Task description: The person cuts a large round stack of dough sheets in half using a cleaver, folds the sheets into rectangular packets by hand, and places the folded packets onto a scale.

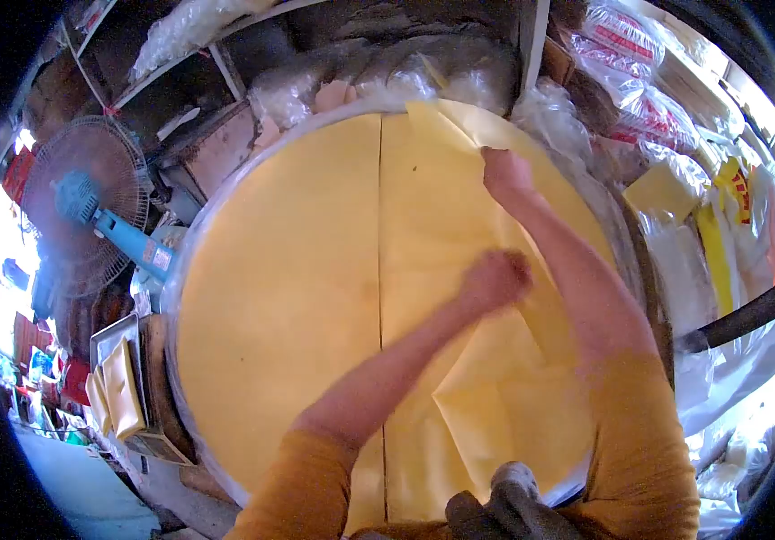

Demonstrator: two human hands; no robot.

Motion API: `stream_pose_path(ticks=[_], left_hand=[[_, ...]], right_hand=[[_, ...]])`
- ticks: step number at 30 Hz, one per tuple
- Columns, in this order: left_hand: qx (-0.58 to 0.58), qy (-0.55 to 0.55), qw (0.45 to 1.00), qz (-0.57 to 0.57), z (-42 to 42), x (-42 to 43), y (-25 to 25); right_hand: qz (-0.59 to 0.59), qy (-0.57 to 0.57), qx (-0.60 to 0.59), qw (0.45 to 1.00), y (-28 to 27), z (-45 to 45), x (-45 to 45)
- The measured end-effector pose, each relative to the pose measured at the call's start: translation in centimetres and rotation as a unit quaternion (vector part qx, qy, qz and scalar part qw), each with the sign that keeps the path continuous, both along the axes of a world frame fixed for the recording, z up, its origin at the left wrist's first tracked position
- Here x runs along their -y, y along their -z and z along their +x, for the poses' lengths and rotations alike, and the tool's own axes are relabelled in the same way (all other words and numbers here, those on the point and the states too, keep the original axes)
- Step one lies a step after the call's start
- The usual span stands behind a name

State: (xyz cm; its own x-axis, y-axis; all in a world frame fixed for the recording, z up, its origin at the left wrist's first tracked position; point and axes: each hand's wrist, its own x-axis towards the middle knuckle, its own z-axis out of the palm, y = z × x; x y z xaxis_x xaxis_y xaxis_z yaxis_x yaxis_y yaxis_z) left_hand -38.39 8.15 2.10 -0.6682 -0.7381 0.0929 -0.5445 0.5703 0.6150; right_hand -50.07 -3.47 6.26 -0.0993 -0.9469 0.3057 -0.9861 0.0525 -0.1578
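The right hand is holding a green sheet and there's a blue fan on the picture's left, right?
Almost! The head view shows the right hand holding a yellow sheet, not a green one; the blue fan is on the left.

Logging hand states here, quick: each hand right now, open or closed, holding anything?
Left hand: closed like a fist; blur hides whether it holds anything.
Right hand: closed, holding the yellow sheet by its edge.

blue fan (81,198), left | plastic-wrapped packs (623,43), upper right | shelving (532,45), top
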Motion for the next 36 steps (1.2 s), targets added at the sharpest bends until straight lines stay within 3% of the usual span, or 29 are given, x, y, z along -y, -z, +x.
stream_pose_path(ticks=[1,2,3,5,6,9,11,13,15,16,19,20,23,24,27,29,30,31,33,34,36], left_hand=[[-0.11,-0.095,0.985,0.089,2.1,3.1,-0.7],[-0.143,-0.261,0.952,0.071,2.8,5.2,-2.5],[-0.225,-0.213,0.935,0.172,4.5,9.3,-1.2],[-0.503,-0.276,0.741,0.35,4.7,11.2,-3.0],[-0.489,-0.269,0.764,0.322,4.4,11.8,-3.9],[-0.486,-0.22,0.809,0.247,4.0,12.9,-4.8],[-0.533,-0.149,0.805,0.214,3.2,13.2,-3.7],[-0.516,-0.166,0.818,0.191,2.7,11.1,-4.3],[-0.469,-0.164,0.858,0.131,2.7,10.6,-4.2],[-0.453,-0.151,0.87,0.12,2.8,10.2,-4.2],[-0.415,-0.134,0.894,0.098,4.0,8.5,-4.5],[-0.409,-0.14,0.896,0.1,4.3,8.0,-4.7],[-0.36,-0.161,0.917,0.061,5.0,7.3,-4.1],[-0.338,-0.169,0.925,0.039,5.3,7.2,-3.8],[-0.434,-0.219,0.862,0.141,7.1,1.2,-4.2],[-0.414,-0.238,0.856,0.198,9.8,-4.9,-5.6],[-0.449,-0.194,0.856,0.169,11.3,-7.2,-2.2],[-0.427,-0.262,0.835,0.228,13.0,-10.8,-3.9],[-0.394,-0.29,0.834,0.254,17.4,-17.0,-3.0],[-0.381,-0.283,0.851,0.224,20.5,-20.0,-1.1],[-0.34,-0.32,0.859,0.211,26.4,-25.5,1.4]], right_hand=[[-0.011,-0.033,-0.005,0.999,-0.1,-0.4,-0.9],[-0.024,-0.064,-0.01,0.998,0.0,-0.8,-1.8],[-0.037,-0.097,-0.017,0.994,-0.2,-1.0,-2.8],[-0.052,-0.144,-0.019,0.988,-0.6,-0.8,-5.6],[-0.058,-0.168,-0.018,0.984,-1.0,-0.6,-6.8],[0.069,-0.159,-0.015,0.985,-4.9,0.1,-9.2],[-0.202,-0.145,0.006,0.969,-8.1,0.3,-8.6],[-0.386,-0.184,-0.14,0.893,-11.6,-0.1,-6.0],[-0.1,-0.206,-0.005,0.973,-12.5,-0.9,-3.8],[0.05,-0.214,0.064,0.974,-12.8,-1.0,-3.2],[0.146,-0.301,-0.016,0.942,-13.3,-0.4,-2.4],[-0.003,-0.35,-0.094,0.932,-12.5,-0.2,-3.0],[0.05,-0.377,0.008,0.925,-11.9,0.9,-3.4],[-0.012,-0.39,0.002,0.921,-9.9,-0.2,-1.2],[-0.015,-0.239,0.057,0.969,-12.1,0.0,-0.3],[-0.081,-0.161,0.068,0.981,-13.0,-1.5,1.1],[-0.113,-0.12,0.073,0.984,-13.3,-2.3,1.6],[-0.128,-0.098,0.082,0.984,-13.3,-2.9,2.1],[-0.155,-0.053,0.098,0.982,-12.9,-3.8,2.8],[-0.256,-0.066,0.107,0.959,-11.6,-4.3,3.4],[-0.227,-0.02,0.15,0.962,-12.1,-4.5,3.0]])
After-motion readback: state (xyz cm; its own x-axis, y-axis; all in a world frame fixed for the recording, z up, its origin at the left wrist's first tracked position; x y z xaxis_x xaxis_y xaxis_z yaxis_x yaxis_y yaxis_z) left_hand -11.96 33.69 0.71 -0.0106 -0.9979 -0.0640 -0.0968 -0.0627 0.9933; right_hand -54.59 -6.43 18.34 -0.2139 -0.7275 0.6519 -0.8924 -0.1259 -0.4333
